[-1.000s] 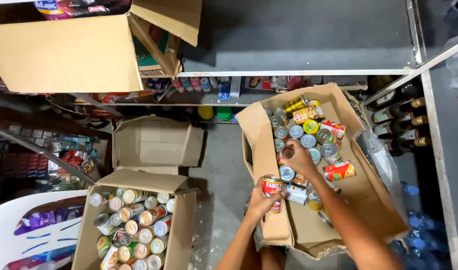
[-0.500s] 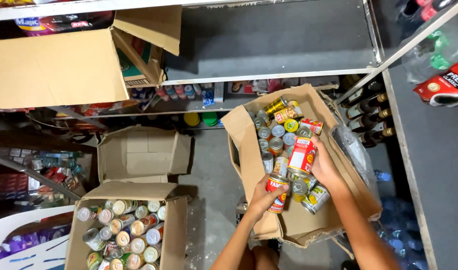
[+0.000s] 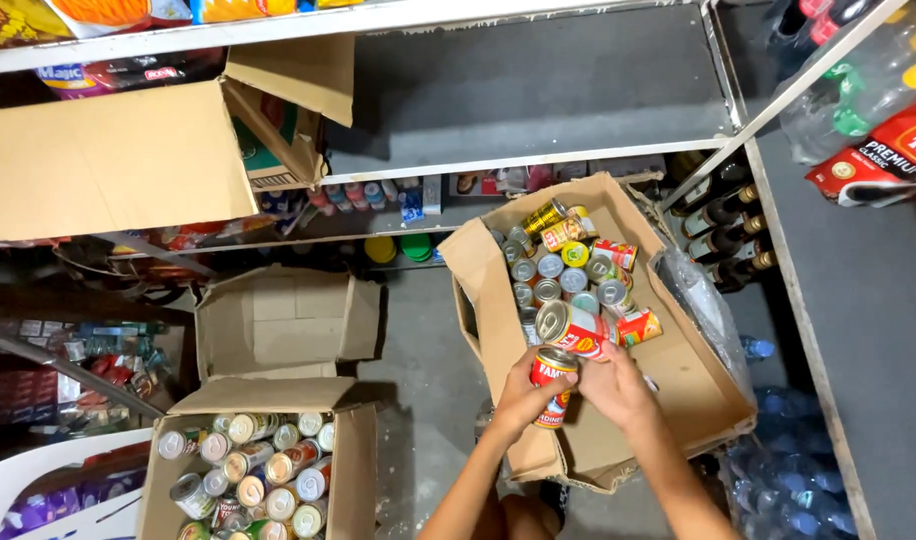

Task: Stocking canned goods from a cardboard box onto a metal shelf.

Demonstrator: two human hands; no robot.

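Our left hand (image 3: 523,400) has its fingers wrapped tight round a red can (image 3: 552,384), upright, at the near edge of the open cardboard box (image 3: 678,385). Our right hand (image 3: 610,385) grips a second red can (image 3: 575,329), lying tilted just above the first. Loose tins (image 3: 563,270) fill the box's far end. Another box of cans (image 3: 253,475) sits on the floor, well apart, left.

left hand (image 3: 521,402): bare, no glove, ring or watch | right hand (image 3: 612,384): bare likewise | forearms: uncovered, no sleeves visible
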